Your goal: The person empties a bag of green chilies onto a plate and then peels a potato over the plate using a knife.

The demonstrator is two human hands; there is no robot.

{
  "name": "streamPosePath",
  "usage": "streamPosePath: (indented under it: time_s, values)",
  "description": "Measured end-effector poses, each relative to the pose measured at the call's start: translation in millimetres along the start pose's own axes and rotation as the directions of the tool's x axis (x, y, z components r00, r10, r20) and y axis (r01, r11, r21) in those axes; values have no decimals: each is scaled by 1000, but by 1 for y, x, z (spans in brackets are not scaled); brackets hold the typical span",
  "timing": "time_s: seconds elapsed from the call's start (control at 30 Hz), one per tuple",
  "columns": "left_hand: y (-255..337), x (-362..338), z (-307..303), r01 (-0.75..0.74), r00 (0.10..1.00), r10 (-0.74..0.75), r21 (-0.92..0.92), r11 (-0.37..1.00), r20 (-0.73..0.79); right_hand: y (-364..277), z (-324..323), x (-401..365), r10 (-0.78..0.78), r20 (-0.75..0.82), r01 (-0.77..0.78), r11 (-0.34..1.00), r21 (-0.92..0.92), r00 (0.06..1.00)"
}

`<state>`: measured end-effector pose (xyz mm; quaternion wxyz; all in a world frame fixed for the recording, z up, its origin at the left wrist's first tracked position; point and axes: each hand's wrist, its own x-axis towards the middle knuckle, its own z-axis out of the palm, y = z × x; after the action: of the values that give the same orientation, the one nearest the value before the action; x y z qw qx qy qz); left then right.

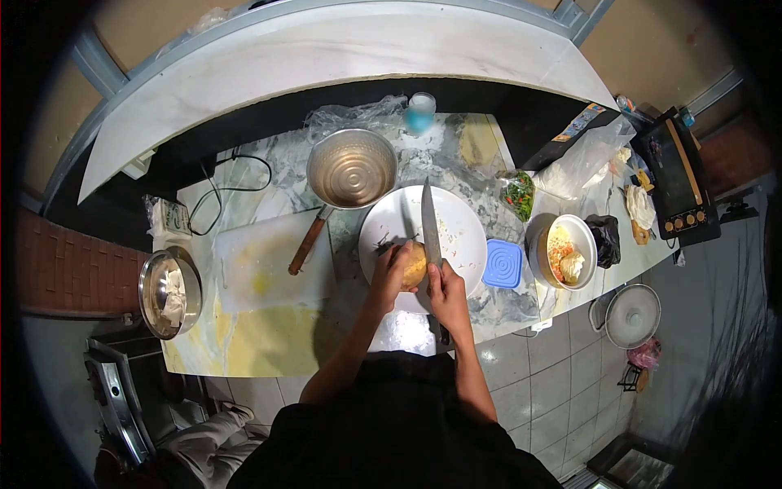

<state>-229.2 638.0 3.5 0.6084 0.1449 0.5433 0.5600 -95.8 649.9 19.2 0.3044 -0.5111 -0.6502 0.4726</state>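
Observation:
Over the large white plate (464, 212), my left hand (389, 275) is wrapped round a round yellow-brown vegetable (414, 267). My right hand (447, 292) grips a large knife (430, 220), its broad blade pointing away from me and its dark handle showing below my palm. The blade lies just right of the vegetable. Small coloured scraps dot the plate, and some dark thin bits show beside my left fingers. A metal saucepan (352, 169) with a wooden handle stands beyond the plate to the left. Close on the plate's right is a blue lid (503, 263).
A stained white cutting board (273, 261) and a steel bowl (192, 293) with pale pieces lie left. To the right are a white tub (582, 244) of food, a bag of chopped greens (519, 192) and a small oven (672, 175). A person's trouser leg (208, 436) shows lower left.

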Motion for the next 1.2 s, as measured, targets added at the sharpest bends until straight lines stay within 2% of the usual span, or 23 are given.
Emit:
streamPosePath:
  time_s: [0.2, 0.27, 0.33, 0.37, 0.4, 0.57, 0.63, 0.77, 0.87, 0.97, 1.0, 1.03, 1.07, 1.1, 1.2]
  values:
    - [-4, 2, -2, -108, 994, 105, 167, 980, 22, 3, 3, 3, -77, 10, 77, 997, -1, 997]
    - [-7, 5, -10, -89, 996, 83, 178, 980, 37, 5, 1, 6, -90, 17, 90, 996, -11, 996]
    - [1, -2, -6, -74, 996, 64, 196, 978, 59, 14, -2, 13, -115, -46, 109, 986, -124, 992]
    - [4, -9, -2, -142, 988, 126, 195, 970, 93, 21, -8, 16, -82, -6, 80, 983, -168, 997]
    - [9, -14, 1, -208, 975, 188, 188, 960, 121, 23, -5, 14, -106, -38, 99, 982, -158, 994]
    - [17, -8, 4, -147, 989, 141, 162, 976, 51, 21, 0, 12, -118, -108, 111, 992, -64, 987]
    - [14, -9, 4, -112, 994, 111, 189, 976, 14, 20, -2, 12, -63, -118, 61, 998, -16, 991]
    - [9, -7, 4, -100, 995, 102, 182, 978, -5, 1, -2, 3, -45, -39, 45, 999, -16, 998]
    - [2, -2, -1, -167, 985, 173, 207, 964, -8, -2, -1, 2, -25, 29, 26, 999, -29, 999]
    - [-2, -4, -8, -214, 976, 202, 197, 957, 80, 6, -1, 7, -59, -1, 59, 993, -107, 998]
    - [3, -13, -5, -252, 963, 229, 174, 952, 145, 15, -2, 6, -54, -6, 53, 993, -106, 999]
    - [9, -17, -4, -295, 942, 261, 150, 944, 211, 24, -1, 7, -112, -36, 111, 993, -52, 993]
    - [12, -12, -1, -306, 939, 270, 152, 940, 214, 31, 0, 13, -179, -68, 179, 984, 0, 982]
    - [12, -11, 4, -300, 947, 275, 146, 943, 167, 26, 0, 13, -182, -60, 182, 983, 0, 981]
    - [11, -9, 4, -261, 964, 251, 137, 956, 87, 5, -9, 6, 56, -66, -56, 998, -6, 996]
